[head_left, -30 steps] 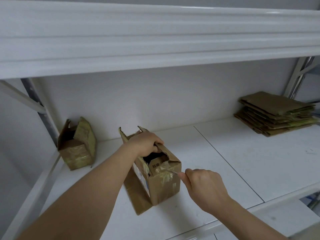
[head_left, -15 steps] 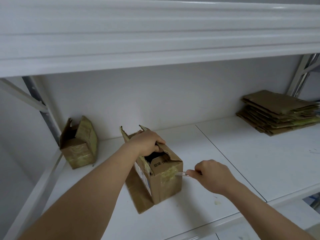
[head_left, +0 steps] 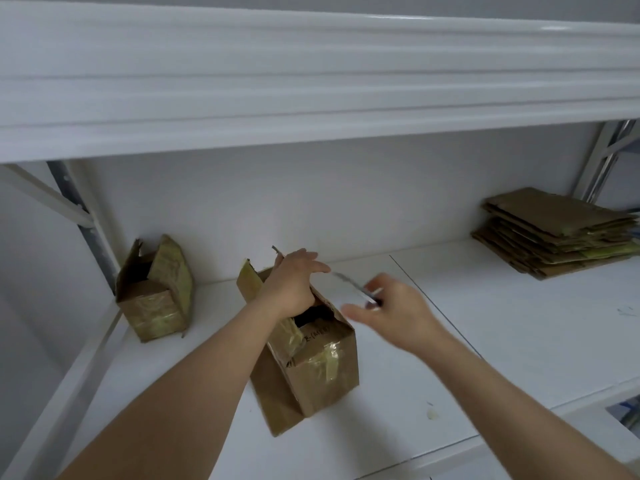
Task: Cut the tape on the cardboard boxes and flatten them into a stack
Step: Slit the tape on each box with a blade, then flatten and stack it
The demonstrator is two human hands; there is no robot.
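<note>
A small brown cardboard box with yellowed tape stands on the white shelf, its top flaps partly torn open. My left hand holds the box's top at the far end, fingers curled over the flap. My right hand is raised beside the box to its right and grips a thin knife, the blade pointing up and left toward my left hand. The right hand is blurred by motion. A second taped box with open flaps sits at the far left. A stack of flattened boxes lies at the far right.
A white upper shelf beam hangs low across the top of the view. A metal upright stands at the left, another upright at the right. Small scraps lie near the shelf's front edge.
My right hand has lifted the knife from the box's front taped edge up and to the right, above the box's top. My left hand has shifted a little further back on the flaps.
</note>
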